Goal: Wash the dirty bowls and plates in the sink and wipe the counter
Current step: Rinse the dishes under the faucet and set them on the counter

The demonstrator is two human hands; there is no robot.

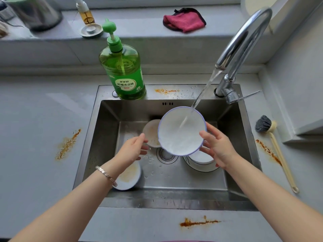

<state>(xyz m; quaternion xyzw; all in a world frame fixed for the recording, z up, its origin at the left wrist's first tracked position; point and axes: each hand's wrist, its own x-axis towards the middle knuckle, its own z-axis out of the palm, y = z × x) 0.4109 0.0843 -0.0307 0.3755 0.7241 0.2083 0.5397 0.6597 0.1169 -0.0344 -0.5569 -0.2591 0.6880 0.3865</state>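
Observation:
My right hand [216, 147] holds a white bowl with a blue rim [180, 133] by its right edge, tilted toward me over the steel sink [108, 130]. Water from the tap [244, 41] runs into the bowl. My left hand [132, 149] hovers just left of the bowl, fingers relaxed, holding nothing. In the sink lie a stained bowl [151, 133] behind the left hand, another dirty bowl [129, 177] under my left wrist, and stacked white dishes [201, 161] beneath the right hand.
A green dish soap bottle [124, 70] stands on the sink's back ledge. A dish brush [274, 142] lies on the counter at right. A pink cloth [185, 20] sits on the windowsill. Orange stains mark the counter at left [68, 145], front [197, 222], right [267, 151] and behind the sink [164, 91].

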